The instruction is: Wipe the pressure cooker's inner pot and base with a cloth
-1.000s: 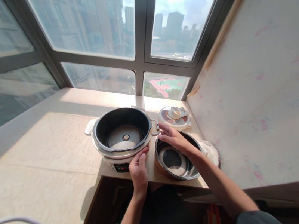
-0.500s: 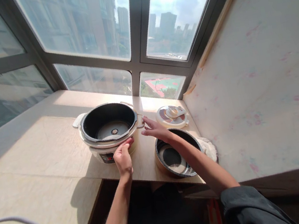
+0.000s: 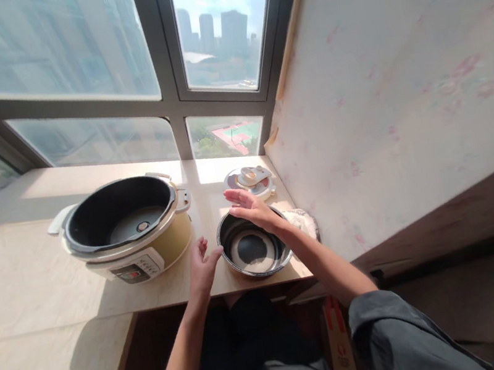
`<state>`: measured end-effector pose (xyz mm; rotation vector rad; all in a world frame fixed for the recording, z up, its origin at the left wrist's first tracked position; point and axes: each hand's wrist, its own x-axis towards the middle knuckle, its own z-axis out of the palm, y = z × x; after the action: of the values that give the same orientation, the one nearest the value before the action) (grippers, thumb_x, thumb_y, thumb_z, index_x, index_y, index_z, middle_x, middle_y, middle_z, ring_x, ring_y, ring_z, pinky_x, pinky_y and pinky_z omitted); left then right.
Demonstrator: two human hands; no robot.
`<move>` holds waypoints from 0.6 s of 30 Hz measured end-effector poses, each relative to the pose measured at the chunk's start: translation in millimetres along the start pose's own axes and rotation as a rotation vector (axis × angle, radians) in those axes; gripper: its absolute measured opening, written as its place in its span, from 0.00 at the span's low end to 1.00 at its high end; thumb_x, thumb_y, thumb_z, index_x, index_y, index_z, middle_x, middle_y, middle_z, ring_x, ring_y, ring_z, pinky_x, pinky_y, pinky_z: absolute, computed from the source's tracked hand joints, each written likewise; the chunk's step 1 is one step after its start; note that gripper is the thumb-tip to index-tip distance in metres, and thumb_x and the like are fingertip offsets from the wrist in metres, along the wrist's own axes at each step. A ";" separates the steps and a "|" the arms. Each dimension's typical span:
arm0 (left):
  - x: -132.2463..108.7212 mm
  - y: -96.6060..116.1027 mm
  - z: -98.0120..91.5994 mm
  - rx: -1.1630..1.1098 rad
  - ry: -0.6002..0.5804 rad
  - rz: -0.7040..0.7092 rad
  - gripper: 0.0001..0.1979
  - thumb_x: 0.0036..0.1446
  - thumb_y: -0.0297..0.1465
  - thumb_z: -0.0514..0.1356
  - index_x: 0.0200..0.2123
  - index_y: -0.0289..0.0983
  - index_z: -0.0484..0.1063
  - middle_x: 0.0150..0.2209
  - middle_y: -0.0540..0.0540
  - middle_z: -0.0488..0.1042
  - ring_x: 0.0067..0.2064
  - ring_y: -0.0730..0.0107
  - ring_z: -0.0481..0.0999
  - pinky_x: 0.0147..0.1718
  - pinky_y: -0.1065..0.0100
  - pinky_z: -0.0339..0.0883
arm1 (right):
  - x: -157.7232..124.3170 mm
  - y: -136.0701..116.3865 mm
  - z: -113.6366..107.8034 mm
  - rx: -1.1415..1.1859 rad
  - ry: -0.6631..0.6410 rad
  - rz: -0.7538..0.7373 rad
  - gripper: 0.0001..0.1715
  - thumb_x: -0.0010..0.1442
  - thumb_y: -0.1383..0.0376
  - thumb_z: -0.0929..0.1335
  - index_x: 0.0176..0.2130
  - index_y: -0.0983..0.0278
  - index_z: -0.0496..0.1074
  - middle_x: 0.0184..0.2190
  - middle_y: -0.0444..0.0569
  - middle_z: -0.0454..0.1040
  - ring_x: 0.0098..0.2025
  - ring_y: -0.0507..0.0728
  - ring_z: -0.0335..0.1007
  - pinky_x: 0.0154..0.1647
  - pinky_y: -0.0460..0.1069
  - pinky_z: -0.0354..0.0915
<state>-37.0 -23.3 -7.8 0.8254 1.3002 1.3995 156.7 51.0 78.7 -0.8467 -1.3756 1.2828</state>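
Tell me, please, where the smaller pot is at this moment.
In the head view, the smaller pot stands just below the middle, right of the cooker, in front of the lid.

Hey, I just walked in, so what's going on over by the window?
A person has both bare hands, open and holding nothing, at a round pot on the counter. The right hand is over its far rim; the left hand is by its left side, though contact is hard to tell. The cooker stands uncovered to the left, and a lid lies behind the pot.
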 end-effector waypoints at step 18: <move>-9.5 -7.7 43.2 0.136 0.246 0.109 0.30 0.35 0.26 0.57 0.45 0.34 0.82 0.38 0.45 0.81 0.36 0.64 0.76 0.37 0.65 0.73 | -91.4 67.7 -128.2 -1.253 0.352 0.574 0.39 0.52 0.57 0.76 0.58 0.72 0.67 0.58 0.71 0.72 0.61 0.73 0.68 0.62 0.60 0.60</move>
<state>7.7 -21.1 -5.8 0.8454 1.5723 1.5487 291.0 8.3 -18.9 -2.3107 -1.6319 0.4445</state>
